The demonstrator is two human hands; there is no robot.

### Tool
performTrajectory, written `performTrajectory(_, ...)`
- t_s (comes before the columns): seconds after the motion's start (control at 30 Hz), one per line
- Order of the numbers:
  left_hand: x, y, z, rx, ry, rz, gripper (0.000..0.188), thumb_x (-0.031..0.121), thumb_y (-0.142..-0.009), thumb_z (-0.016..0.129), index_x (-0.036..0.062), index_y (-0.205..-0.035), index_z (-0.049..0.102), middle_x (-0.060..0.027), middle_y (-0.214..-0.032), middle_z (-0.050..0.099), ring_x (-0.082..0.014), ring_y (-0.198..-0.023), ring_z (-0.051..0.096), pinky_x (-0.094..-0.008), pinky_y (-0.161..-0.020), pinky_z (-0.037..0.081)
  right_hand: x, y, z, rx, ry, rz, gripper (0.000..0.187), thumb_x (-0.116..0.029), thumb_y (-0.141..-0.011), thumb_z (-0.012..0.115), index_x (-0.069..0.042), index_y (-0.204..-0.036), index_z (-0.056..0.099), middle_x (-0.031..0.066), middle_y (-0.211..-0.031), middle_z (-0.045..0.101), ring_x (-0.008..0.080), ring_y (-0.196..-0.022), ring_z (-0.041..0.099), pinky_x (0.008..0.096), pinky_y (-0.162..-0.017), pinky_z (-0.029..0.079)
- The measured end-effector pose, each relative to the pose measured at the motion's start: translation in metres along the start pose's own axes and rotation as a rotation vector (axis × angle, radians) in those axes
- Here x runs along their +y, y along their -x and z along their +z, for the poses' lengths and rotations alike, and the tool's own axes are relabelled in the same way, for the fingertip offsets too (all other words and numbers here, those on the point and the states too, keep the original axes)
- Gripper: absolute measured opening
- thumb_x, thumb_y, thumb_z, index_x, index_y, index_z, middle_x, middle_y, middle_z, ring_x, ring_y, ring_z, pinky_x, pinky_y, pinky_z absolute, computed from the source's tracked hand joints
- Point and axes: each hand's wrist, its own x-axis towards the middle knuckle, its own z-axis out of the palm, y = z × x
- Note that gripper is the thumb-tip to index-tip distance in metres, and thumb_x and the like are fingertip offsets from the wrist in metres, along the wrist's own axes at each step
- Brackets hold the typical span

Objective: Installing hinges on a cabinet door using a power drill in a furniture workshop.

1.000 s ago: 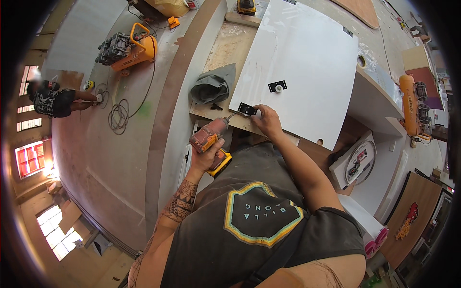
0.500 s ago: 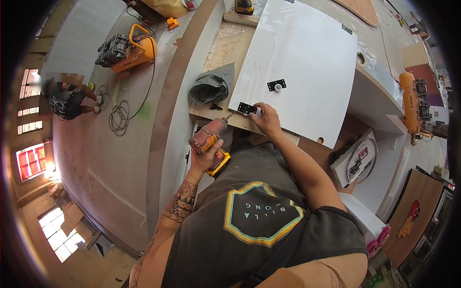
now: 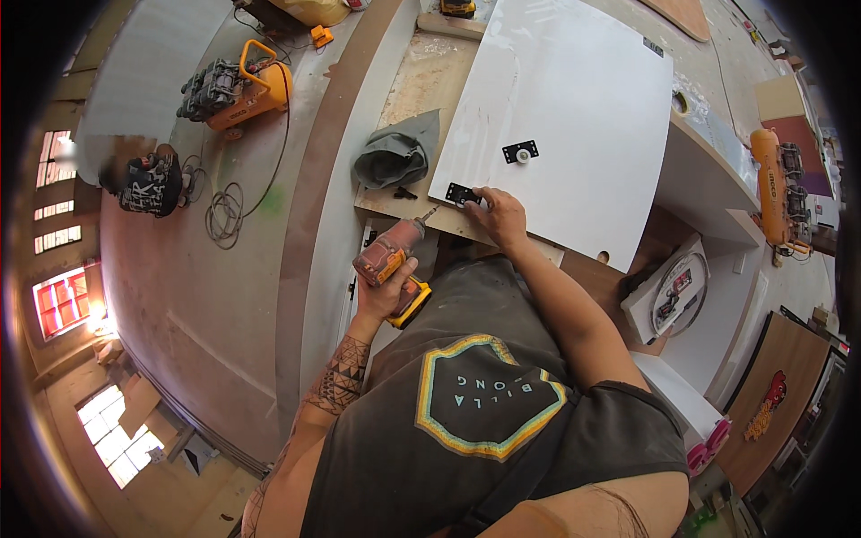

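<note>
My left hand is wrapped round the grip of a red and yellow cordless drill. Its bit points up and right, just short of the near left corner of a white panel. On that corner lies a small black bracket with holes, and the closed fingers of my right hand grip its right end. A second black bracket with a white roller rests farther in on the panel. Whatever is under my right fingertips is hidden.
A grey cloth bag and small black pieces lie left of the panel. An orange air compressor with a coiled hose stands on the left floor, near a bent-over person. An open white cabinet is at right.
My right hand has shifted slightly on the bracket, with its fingers now over the right end. The person at left has bent down lower. The drill has hardly moved.
</note>
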Motion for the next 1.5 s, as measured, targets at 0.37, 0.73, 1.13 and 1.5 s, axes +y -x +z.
performTrajectory(0.37, -0.002, -0.005, -0.002, 0.013, 0.018, -0.024, 0.023, 0.016, -0.091, 0.084, 0.0062, -0.103, 0.067, 0.0009, -0.087, 0.069, -0.0071, -0.065, 0.064, -0.0259, -0.059, 0.054, -0.001, 0.000, 0.002, 0.023, 0.012, -0.019, 0.029, -0.037, -0.092, 0.078, -0.014, -0.109, 0.075, 0.0084, -0.084, 0.073, 0.0292, -0.081, 0.071, 0.0419, -0.075, 0.056)
performTrajectory(0.73, 0.005, -0.018, 0.002, 0.009, -0.078, -0.128, 0.035, 0.023, -0.090, 0.086, 0.0013, -0.111, 0.067, -0.0011, -0.089, 0.070, -0.0075, -0.065, 0.064, -0.0246, -0.057, 0.054, -0.004, 0.001, 0.000, 0.023, -0.032, 0.017, 0.029, -0.035, -0.090, 0.080, -0.013, -0.108, 0.075, 0.0098, -0.085, 0.075, 0.0303, -0.081, 0.072, 0.0429, -0.076, 0.055)
performTrajectory(1.13, 0.036, -0.037, 0.012, -0.041, -0.259, -0.138, 0.034, 0.030, -0.091, 0.085, 0.0031, -0.105, 0.071, 0.0014, -0.081, 0.068, -0.0058, -0.064, 0.062, -0.0245, -0.059, 0.054, -0.003, 0.001, -0.003, 0.024, -0.050, -0.014, 0.026, -0.034, -0.091, 0.079, -0.013, -0.105, 0.073, 0.0086, -0.085, 0.073, 0.0299, -0.083, 0.071, 0.0437, -0.077, 0.055)
performTrajectory(1.5, 0.024, -0.049, 0.014, -0.043, -0.328, -0.148, 0.042, 0.030, -0.091, 0.086, -0.0010, -0.114, 0.070, -0.0035, -0.083, 0.071, -0.0099, -0.065, 0.065, -0.0286, -0.059, 0.054, 0.002, 0.001, 0.004, 0.038, -0.043, -0.037, 0.027, -0.034, -0.089, 0.080, -0.013, -0.105, 0.072, 0.0067, -0.084, 0.073, 0.0283, -0.082, 0.071, 0.0426, -0.076, 0.054)
